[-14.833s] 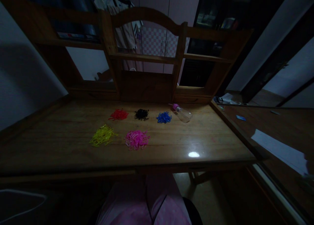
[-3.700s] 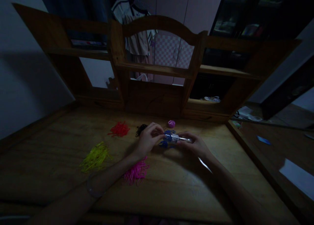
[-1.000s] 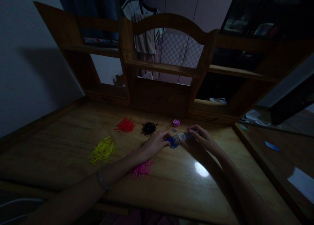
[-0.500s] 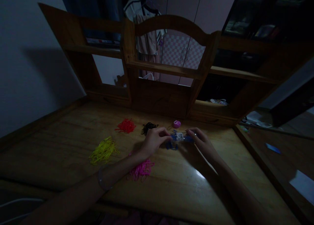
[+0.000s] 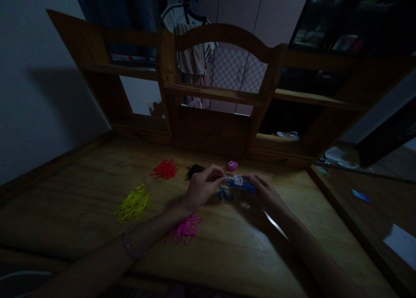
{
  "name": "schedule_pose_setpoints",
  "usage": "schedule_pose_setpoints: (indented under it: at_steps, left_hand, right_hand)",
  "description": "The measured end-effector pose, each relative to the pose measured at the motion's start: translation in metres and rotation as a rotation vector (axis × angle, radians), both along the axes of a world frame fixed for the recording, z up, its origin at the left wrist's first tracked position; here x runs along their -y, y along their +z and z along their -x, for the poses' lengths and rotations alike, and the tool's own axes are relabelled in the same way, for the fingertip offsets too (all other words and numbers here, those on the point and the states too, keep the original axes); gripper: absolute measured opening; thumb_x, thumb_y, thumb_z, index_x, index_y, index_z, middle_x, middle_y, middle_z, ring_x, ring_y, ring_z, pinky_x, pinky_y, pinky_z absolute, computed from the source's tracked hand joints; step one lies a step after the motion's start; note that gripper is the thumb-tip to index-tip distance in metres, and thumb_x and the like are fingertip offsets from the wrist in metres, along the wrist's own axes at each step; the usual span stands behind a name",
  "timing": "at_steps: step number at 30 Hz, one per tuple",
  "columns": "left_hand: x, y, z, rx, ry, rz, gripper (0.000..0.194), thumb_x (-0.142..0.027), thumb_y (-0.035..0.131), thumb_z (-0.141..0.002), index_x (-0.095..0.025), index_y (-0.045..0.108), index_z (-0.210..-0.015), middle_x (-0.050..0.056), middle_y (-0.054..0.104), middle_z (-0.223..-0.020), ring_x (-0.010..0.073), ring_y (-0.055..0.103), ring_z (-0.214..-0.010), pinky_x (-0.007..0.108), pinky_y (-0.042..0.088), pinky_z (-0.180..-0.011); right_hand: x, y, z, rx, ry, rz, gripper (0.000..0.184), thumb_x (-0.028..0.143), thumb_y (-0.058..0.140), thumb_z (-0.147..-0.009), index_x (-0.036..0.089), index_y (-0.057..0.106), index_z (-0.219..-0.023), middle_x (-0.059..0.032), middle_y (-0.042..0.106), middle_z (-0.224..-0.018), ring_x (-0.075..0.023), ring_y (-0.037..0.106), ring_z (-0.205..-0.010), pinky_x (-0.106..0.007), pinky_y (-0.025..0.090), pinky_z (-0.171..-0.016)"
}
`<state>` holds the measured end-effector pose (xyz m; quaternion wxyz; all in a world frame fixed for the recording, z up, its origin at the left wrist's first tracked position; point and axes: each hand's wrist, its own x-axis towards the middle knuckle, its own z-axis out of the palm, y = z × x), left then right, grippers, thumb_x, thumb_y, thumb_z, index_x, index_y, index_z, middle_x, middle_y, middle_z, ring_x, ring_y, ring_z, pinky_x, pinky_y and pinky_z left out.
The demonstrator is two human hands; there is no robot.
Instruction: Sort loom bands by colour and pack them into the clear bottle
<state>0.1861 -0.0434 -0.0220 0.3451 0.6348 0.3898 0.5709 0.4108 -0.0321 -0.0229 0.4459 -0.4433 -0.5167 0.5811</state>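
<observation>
A small clear plastic packet (image 5: 238, 180) with a white printed label and blue strands in it is held just above the table between my hands. My left hand (image 5: 203, 186) pinches its left end between thumb and fingers. Its right end is gripped by my right hand (image 5: 262, 189), fingers closed. Below the packet lie some loose blue strands (image 5: 225, 193). Beside my left hand is a black pile of strands (image 5: 194, 171), partly hidden by the fingers. A pink pile (image 5: 186, 228) sits near my left forearm.
Farther left lie a red pile (image 5: 164, 169) and a yellow pile (image 5: 135, 203) of strands. A small round purple object (image 5: 232, 165) stands behind the packet. Wooden shelving (image 5: 211, 129) rises along the table's back edge. A blue card (image 5: 360, 195) lies on a surface at the right.
The packet has turned a little between my hands, with its label and blue contents showing differently. Both hands stay on its ends. The whole view has shifted slightly.
</observation>
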Motion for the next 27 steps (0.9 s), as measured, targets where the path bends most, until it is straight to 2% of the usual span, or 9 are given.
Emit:
schedule_pose_setpoints:
  at_steps: [2, 7, 12, 15, 17, 21, 24, 27]
  left_hand:
    - [0.003, 0.002, 0.001, -0.023, -0.021, -0.048, 0.014, -0.026, 0.067, -0.086, -0.020, 0.062, -0.097, 0.002, 0.070, -0.095, 0.0157, 0.069, -0.091, 0.030, 0.057, -0.087]
    - [0.008, 0.006, 0.000, -0.053, -0.088, -0.146, 0.019, -0.019, 0.057, -0.092, -0.021, 0.059, -0.110, 0.004, 0.065, -0.103, 0.0158, 0.067, -0.097, 0.031, 0.055, -0.092]
    - [0.011, 0.008, -0.001, 0.147, -0.244, -0.225, 0.011, -0.015, 0.049, -0.094, -0.021, 0.045, -0.102, 0.004, 0.050, -0.105, 0.0132, 0.065, -0.086, 0.033, 0.059, -0.080]
    - [0.015, 0.009, 0.001, 0.082, -0.300, -0.296, 0.013, -0.011, 0.044, -0.095, -0.020, 0.042, -0.104, 0.006, 0.048, -0.107, 0.0140, 0.062, -0.092, 0.034, 0.058, -0.081]
    - [0.018, 0.009, 0.003, 0.002, -0.269, -0.355, 0.017, -0.008, 0.044, -0.093, -0.020, 0.042, -0.105, 0.008, 0.049, -0.110, 0.0155, 0.061, -0.097, 0.033, 0.057, -0.081]
    - [0.021, 0.007, 0.007, -0.079, -0.111, -0.547, 0.025, -0.002, 0.049, -0.088, -0.020, 0.042, -0.103, 0.008, 0.054, -0.108, 0.0171, 0.061, -0.099, 0.034, 0.056, -0.081]
    - [0.019, 0.007, 0.007, -0.087, 0.072, -0.699, 0.032, -0.002, 0.053, -0.085, -0.021, 0.044, -0.110, 0.007, 0.055, -0.107, 0.0174, 0.061, -0.096, 0.037, 0.056, -0.081]
    - [0.018, 0.010, 0.006, -0.094, 0.254, -0.782, 0.040, -0.005, 0.056, -0.084, -0.021, 0.044, -0.118, 0.008, 0.053, -0.110, 0.0194, 0.059, -0.099, 0.041, 0.054, -0.084]
  right_hand:
    - [0.001, 0.003, -0.003, 0.024, 0.074, 0.031, 0.034, 0.052, 0.065, -0.084, 0.022, 0.068, -0.101, -0.0052, 0.067, -0.103, -0.0193, 0.062, -0.087, -0.028, 0.050, -0.070]
    - [0.006, 0.014, -0.013, 0.162, 0.403, 0.067, 0.037, 0.044, 0.073, -0.080, 0.016, 0.068, -0.104, -0.0048, 0.068, -0.089, -0.0165, 0.062, -0.077, -0.027, 0.049, -0.068]
    - [0.010, 0.019, -0.010, 0.230, 0.454, 0.015, 0.038, 0.041, 0.074, -0.079, 0.015, 0.067, -0.106, -0.0036, 0.067, -0.087, -0.0141, 0.060, -0.072, -0.024, 0.046, -0.063]
    - [0.009, 0.015, -0.007, 0.222, 0.468, 0.011, 0.042, 0.040, 0.076, -0.077, 0.015, 0.066, -0.109, -0.0046, 0.067, -0.092, -0.0151, 0.061, -0.074, -0.026, 0.047, -0.065]
    - [0.008, 0.013, -0.007, 0.213, 0.476, 0.012, 0.042, 0.040, 0.076, -0.077, 0.015, 0.065, -0.109, -0.0051, 0.068, -0.094, -0.0161, 0.061, -0.077, -0.026, 0.047, -0.066]
    - [0.012, 0.014, -0.006, 0.185, 0.462, -0.006, 0.040, 0.040, 0.074, -0.078, 0.015, 0.066, -0.108, -0.0050, 0.067, -0.093, -0.0175, 0.062, -0.079, -0.029, 0.047, -0.071]
    - [0.015, 0.016, -0.004, 0.104, 0.429, -0.034, 0.040, 0.039, 0.076, -0.076, 0.016, 0.066, -0.108, -0.0063, 0.067, -0.102, -0.0215, 0.062, -0.092, -0.034, 0.047, -0.084]
    - [0.013, 0.012, -0.003, -0.045, 0.380, -0.037, 0.043, 0.038, 0.077, -0.076, 0.021, 0.065, -0.113, -0.0073, 0.065, -0.115, -0.0246, 0.059, -0.107, -0.041, 0.042, -0.100]
